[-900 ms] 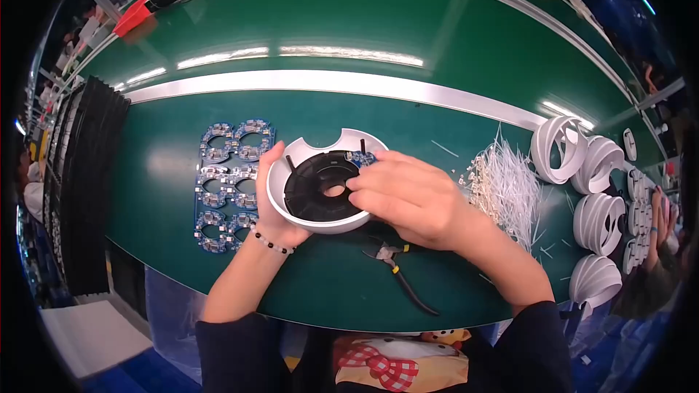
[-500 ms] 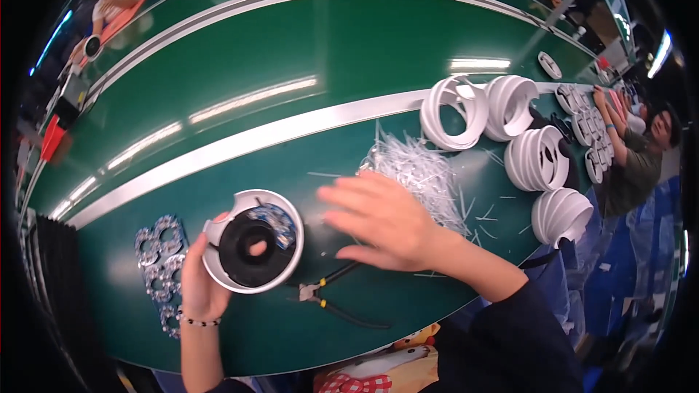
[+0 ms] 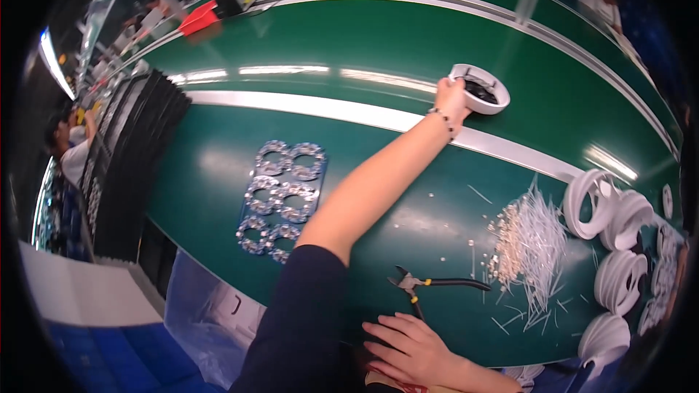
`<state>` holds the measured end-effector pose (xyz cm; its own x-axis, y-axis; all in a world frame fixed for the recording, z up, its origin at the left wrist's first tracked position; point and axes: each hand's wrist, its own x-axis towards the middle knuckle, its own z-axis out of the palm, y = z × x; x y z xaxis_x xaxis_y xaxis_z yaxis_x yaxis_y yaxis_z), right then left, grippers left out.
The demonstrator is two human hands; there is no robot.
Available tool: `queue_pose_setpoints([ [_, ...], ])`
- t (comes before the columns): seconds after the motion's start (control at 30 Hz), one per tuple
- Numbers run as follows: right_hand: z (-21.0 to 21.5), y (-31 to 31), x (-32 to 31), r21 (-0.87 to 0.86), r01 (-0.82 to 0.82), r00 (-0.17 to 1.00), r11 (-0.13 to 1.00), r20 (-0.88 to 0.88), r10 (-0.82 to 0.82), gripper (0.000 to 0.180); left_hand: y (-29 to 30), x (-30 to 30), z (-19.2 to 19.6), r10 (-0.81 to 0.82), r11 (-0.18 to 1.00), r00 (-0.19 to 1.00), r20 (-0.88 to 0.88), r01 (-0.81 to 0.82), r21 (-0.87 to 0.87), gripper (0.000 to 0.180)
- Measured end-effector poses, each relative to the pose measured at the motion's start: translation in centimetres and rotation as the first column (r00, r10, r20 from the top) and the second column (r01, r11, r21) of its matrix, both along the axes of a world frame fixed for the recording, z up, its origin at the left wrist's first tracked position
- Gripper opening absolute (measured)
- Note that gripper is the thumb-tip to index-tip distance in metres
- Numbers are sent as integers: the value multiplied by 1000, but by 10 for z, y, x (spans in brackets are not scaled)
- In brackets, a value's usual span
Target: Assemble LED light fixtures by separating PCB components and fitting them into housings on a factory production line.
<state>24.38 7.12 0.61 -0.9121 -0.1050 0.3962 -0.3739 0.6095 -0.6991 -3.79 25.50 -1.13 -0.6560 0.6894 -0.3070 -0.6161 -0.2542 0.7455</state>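
While our left arm stretches far up the frame, our left hand [image 3: 451, 94] grips the near rim of a white round housing [image 3: 480, 89] w/ fingers curled over its edge; it sits upper centre-right, on the green surface [image 3: 364, 36] just past the pale strip [image 3: 320, 108] that runs across it. Housing is a shallow white ring-shaped shell, dark inside, tilted a bit toward us; what the dark part is we can't tell. A beaded bracelet [image 3: 441, 121] shows at the wrist.

Our right hand [image 3: 411, 346] lies at the bottom centre, fingers spread flat & loose on the surface edge, holding nothing. Just above it are black-handled cutters [image 3: 429, 285] w/ a yellow spot at the joint, jaws pointing left. Right of those, a heap of thin white plastic strips [image 3: 531, 244]. Far right edge: stacked white housings [image 3: 619, 240], approx. five or six visible. Left of centre lies a panel of round clear lens pieces [image 3: 280, 200] in pairs. Black stacked trays [image 3: 131, 167] at the left.
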Motion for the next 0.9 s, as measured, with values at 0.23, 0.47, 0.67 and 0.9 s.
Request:
queue_pose_setpoints([
  [0.23, -4, -3, 2, -74, -9, 1000, 997, 13, 10, 30, -89, -27, 37, -168, 965, 886, -433, 57, -258, 58],
  [0.47, -6, 9, -4, -147, 17, 996, 989, 88, -4, 25, -284, -90, 56, -347, 826, 154, -925, -416, -379, 8],
  [0.67, -2, 10, -18, -172, 2, 987, 985, 159, 25, 24, -344, -89, 31, -568, 628, 215, -794, -511, -587, 14],
  [0.9, -19, 10, -23, -66, -28, 982, 997, 185, 39, 28, -338, -89, 28, -588, 617, 188, -787, -525, -586, 10],
])
